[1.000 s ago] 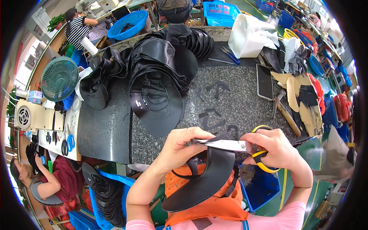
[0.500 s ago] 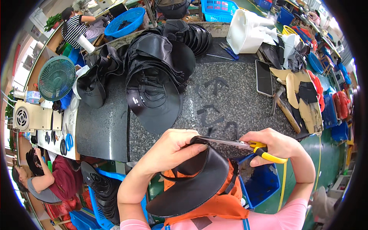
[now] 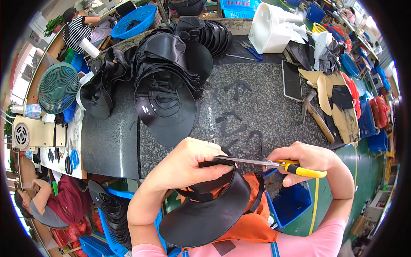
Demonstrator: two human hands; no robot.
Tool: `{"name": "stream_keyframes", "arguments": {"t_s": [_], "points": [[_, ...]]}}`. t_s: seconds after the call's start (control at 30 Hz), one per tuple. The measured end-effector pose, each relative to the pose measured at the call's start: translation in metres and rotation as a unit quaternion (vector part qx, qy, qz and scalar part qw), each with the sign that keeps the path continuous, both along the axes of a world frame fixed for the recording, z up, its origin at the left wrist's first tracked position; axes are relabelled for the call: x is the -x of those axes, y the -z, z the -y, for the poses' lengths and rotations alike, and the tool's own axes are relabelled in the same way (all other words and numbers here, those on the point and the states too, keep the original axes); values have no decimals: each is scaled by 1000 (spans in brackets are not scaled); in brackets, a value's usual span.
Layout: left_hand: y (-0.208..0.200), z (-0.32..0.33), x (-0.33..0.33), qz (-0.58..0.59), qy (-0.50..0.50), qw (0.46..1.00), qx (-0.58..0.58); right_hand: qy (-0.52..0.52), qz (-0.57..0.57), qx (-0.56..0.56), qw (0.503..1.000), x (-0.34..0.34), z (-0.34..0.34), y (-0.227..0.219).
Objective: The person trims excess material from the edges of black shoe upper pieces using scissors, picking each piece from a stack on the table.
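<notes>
My left hand [image 3: 195, 165] is closed, pinching the upper edge of a black leather shoe upper [image 3: 209, 210] in front of my chest. The upper's broad rounded end hangs toward the lower left. In my right hand [image 3: 299, 160] are scissors [image 3: 302, 171] with yellow and black handles, fingers wrapped round them. Their long blades point left and lie along the upper's edge by my left fingertips. Whether the blade tips are parted I cannot tell. Several thin black cut strips [image 3: 233, 127] lie on the speckled stone worktop [image 3: 274, 111] beyond my hands.
Stacked black uppers [image 3: 165, 103] stand at the back left of the worktop. To the right lie a phone [image 3: 292, 80], a hammer [image 3: 319, 118] and cardboard pieces [image 3: 342, 115]. A blue bin [image 3: 291, 203] stands below, right. A green fan [image 3: 58, 88] and another person [image 3: 47, 201] are at left.
The scissors have shifted slightly right, and the held upper sits a little lower and further left. The whole view has moved slightly. The person at left has changed arm position.
</notes>
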State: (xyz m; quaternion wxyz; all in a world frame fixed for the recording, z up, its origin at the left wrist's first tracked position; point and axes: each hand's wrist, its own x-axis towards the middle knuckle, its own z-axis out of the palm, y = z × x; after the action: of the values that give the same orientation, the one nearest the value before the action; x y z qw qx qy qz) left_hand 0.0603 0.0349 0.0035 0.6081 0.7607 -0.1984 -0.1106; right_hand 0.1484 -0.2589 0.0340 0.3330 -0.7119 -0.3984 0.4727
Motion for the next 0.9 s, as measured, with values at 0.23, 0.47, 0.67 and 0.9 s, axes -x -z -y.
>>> {"name": "stream_keyframes", "arguments": {"t_s": [0.23, 0.47, 0.67, 0.9], "points": [[-15, -6, -5, 68, 33, 989, -126, -16, 36, 0, 999, -2, 5, -5], [-20, -9, -3, 147, 29, 959, -239, -45, 64, 23, 997, -7, 3, -17], [-19, 0, 1, 165, 14, 938, -305, -67, 118, 7, 991, -9, 2, -26], [-2, 9, 1, 256, -27, 875, -410, -64, 190, 69, 977, -12, -7, -31]]}}
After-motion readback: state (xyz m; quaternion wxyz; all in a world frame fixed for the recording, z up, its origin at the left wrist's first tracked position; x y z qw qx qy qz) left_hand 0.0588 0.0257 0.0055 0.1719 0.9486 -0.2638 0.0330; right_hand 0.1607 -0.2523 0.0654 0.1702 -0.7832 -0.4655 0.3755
